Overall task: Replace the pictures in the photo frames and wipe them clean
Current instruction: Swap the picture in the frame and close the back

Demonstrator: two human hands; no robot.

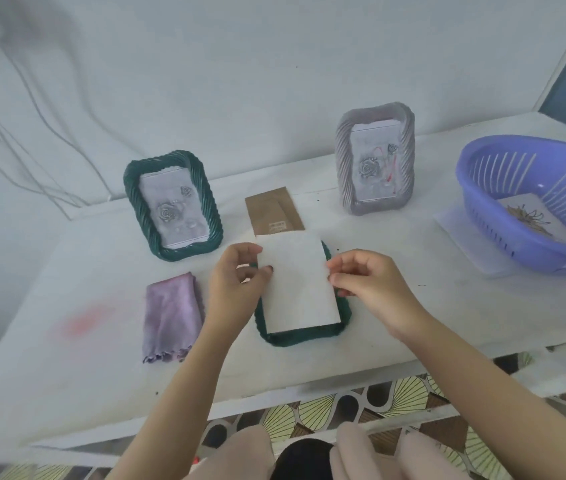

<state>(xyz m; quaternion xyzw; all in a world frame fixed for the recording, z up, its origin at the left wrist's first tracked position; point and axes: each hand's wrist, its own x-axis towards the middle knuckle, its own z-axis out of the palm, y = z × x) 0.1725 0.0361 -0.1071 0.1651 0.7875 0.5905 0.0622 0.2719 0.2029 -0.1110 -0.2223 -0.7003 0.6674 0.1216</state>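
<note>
two hands pinch the white picture (297, 282) — left hand (236, 282), right hand (368, 278) — right above the green frame (295, 336), long sides pointing near to far.

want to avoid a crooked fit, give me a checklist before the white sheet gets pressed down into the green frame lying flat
1. Both edges held: left hand and right hand pinch the white paper sheet: ok.
2. Sheet square to the dark green rope-edged frame lying flat: slightly tilted: not ok.
3. Picture side facing down: only blank side shows: cannot tell.
4. Brown cardboard backing within reach, just behind: ok.
5. Folded purple cloth ready for wiping, left of the frame: ok.
</note>
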